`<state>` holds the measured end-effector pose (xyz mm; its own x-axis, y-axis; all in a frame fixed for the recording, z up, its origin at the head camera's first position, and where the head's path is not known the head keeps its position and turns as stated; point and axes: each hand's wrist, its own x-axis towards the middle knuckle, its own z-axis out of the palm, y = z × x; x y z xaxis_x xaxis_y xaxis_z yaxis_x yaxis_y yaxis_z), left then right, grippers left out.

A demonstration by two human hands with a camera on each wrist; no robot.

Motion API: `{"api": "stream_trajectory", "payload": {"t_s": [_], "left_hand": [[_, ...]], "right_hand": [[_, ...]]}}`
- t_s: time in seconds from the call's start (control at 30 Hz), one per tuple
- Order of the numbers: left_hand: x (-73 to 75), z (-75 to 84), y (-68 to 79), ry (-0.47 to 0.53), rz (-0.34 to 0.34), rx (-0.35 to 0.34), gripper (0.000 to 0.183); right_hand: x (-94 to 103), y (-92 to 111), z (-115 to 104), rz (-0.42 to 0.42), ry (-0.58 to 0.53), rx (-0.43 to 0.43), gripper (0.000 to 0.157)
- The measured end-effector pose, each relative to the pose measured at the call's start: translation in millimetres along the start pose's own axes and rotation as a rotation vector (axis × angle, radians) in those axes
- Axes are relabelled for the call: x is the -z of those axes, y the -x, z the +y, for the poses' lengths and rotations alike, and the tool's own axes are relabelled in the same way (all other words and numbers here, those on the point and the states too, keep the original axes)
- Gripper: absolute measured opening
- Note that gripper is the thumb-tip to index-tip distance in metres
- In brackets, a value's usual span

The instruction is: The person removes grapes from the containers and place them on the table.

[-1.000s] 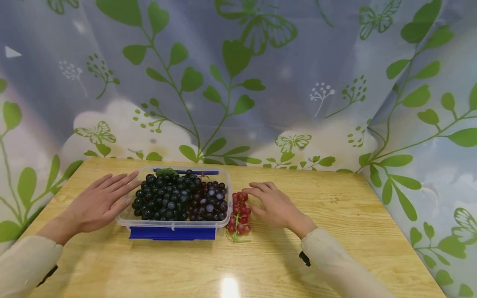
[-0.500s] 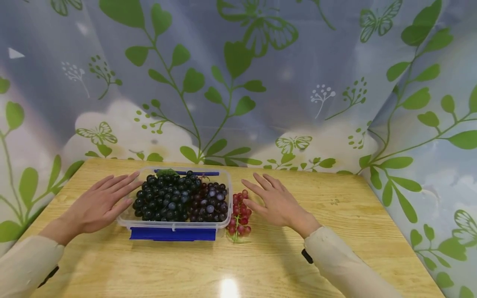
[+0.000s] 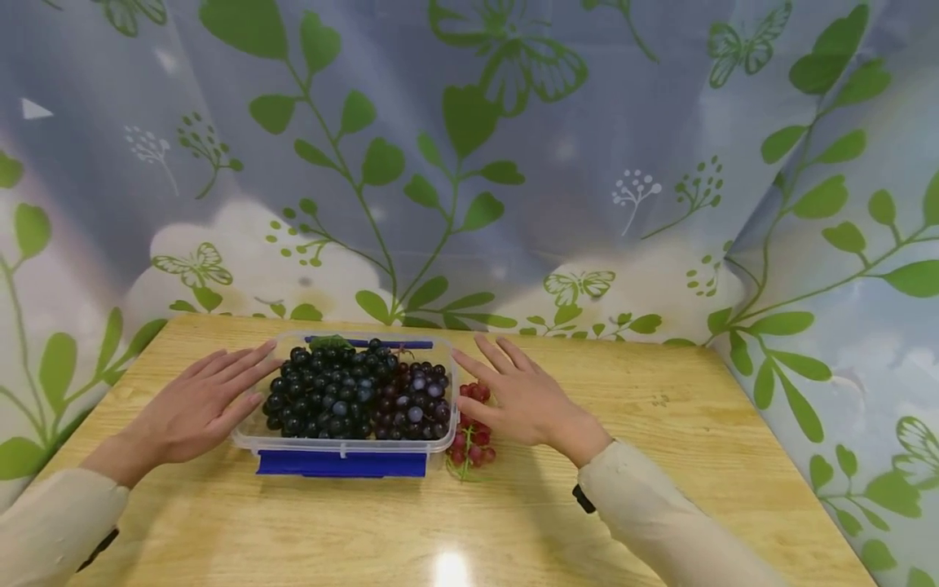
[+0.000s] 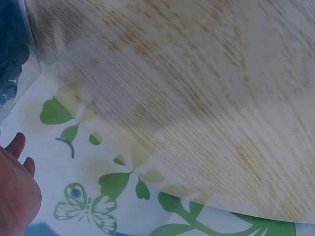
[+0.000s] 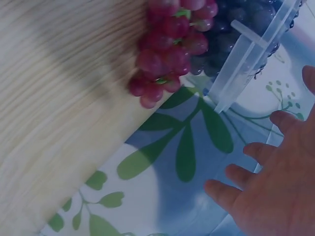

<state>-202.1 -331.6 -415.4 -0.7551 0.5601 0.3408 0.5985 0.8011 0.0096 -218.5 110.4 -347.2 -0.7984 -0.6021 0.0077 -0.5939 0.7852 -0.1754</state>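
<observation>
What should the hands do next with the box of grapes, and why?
Probably close both hands on the box's sides. The left hand lies flat with straight fingers at the left side of the clear box, and the right hand hovers open at its right side, above the red grapes. Neither has a grip.

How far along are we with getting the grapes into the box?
Done: the dark grapes already fill the clear box. In hand: nothing is gripped; the left hand lies flat at the box's left side, and the right hand, fingers straight, hovers over the red grapes. Left: the red bunch lies on the table beside the box, and no lid is in view.
</observation>
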Motion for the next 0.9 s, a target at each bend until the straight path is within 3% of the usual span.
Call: {"api": "stream_trajectory", "payload": {"t_s": [0.63,0.9], "left_hand": [[0.0,-0.8,2.6,-0.007,-0.013,0.008,0.052],[0.4,-0.4,2.0,-0.003,-0.009,0.012,0.051]], "right_hand": [[-7.0,-29,-32,-0.121,0.08,0.104,0.069],[-10.4,-37,-45,-0.07,0.179,0.152,0.056]]}}
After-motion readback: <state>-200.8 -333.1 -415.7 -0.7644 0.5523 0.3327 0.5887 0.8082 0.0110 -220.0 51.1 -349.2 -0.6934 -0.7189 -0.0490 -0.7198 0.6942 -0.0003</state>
